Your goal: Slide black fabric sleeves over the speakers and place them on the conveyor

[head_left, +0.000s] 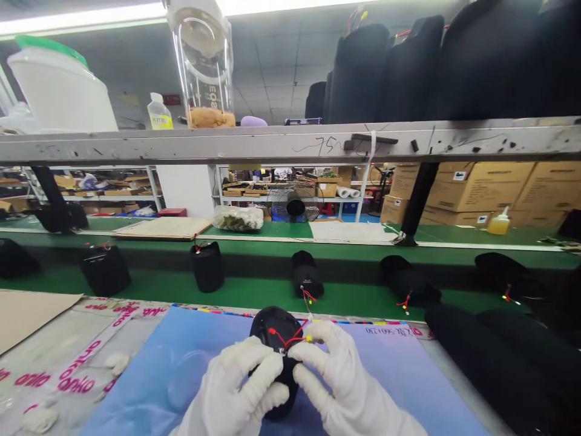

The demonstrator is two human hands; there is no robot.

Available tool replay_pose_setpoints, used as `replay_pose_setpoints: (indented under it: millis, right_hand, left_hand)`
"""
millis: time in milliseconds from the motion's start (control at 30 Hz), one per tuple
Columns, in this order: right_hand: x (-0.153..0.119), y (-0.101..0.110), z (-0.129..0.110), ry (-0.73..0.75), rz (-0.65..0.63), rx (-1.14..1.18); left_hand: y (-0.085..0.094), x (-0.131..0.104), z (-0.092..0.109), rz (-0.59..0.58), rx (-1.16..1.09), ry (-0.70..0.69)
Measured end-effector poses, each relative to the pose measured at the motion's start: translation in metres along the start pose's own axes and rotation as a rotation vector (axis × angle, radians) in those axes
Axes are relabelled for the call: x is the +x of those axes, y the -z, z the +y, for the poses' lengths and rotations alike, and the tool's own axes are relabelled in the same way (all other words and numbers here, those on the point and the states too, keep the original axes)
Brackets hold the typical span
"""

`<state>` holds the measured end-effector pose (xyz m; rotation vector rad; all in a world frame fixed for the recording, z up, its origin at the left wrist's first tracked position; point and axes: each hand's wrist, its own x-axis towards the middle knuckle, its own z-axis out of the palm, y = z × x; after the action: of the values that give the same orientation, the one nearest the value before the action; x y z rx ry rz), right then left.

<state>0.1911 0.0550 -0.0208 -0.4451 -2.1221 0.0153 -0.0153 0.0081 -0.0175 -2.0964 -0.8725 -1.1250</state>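
In the head view, my left hand and my right hand, both in white gloves, meet over a black rounded part with red wires. The fingers of my left hand are bent against its left side and front. My right hand pinches at its right side, close to the wires and a small yellow connector. The fingers cover the middle of the part, so exactly what the fingertips grip there is hidden. The part lies over a blue mat.
Similar black parts with wires, such as one, stand on a green conveyor belt beyond the mat. Dark pieces are heaped at right. A metal shelf crosses above, carrying a clear jar and black parts.
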Motion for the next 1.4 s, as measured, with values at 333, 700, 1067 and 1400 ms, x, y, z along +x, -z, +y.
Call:
replay_pose_setpoints:
  millis: [333,700,1067,1400]
  right_hand:
    - [0.013,0.006,0.026,-0.280,-0.147,0.659]
    - [0.011,-0.002,0.017,0.185,-0.061,0.154]
    - [0.025,-0.007,0.019,0.190,-0.087,0.166]
    - [0.003,-0.006,0.052,-0.260,0.058,0.764]
  left_hand:
    - [0.012,0.032,-0.013,-0.483,-0.210,0.189]
    - [0.015,0.032,-0.033,-0.458,-0.579,0.093]
    - [0.013,0.044,-0.006,-0.759,-0.384,0.687]
    - [0.015,0.031,-0.014,-0.553,-0.132,0.053]
